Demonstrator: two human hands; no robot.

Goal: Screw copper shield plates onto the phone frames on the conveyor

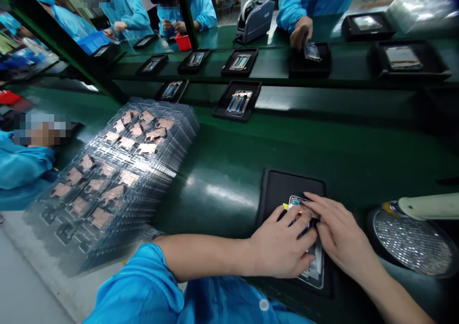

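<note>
Green worktop (304,145) runs under everything. Stack of clear plastic trays (179,154) sits left, likely parked there to be within left-arm reach and clear of the near work area; the pockets probably keep parts apart. Black tray (283,185) is near, right of the stack, right in front of the wearer. Its raised rim probably stops the contents sliding and guards their finish. Round dish (412,240) with a glittery surface is right of it, pale handle (426,206) over its far edge; looks placed for the right side, contents unclear. Phone frame (317,262) lies inside the black tray, mostly under both hands. Left hand (283,247) comes across from the left: fingers spread and bent, tips down over the frame's middle and far half, probably steadying it. Right hand (342,233) is along the frame's right side: fingers extended, close together, angled in over the far half; thumb tip hidden. Fingertips of both hands converge at a small part there; can't tell if either is pinching it. Copper-coloured pieces (99,217) sit in the stack's top tray, well apart from the fingers. Yellow tab (285,206) sticks out at the frame's far left, just beside the left fingers.
</note>
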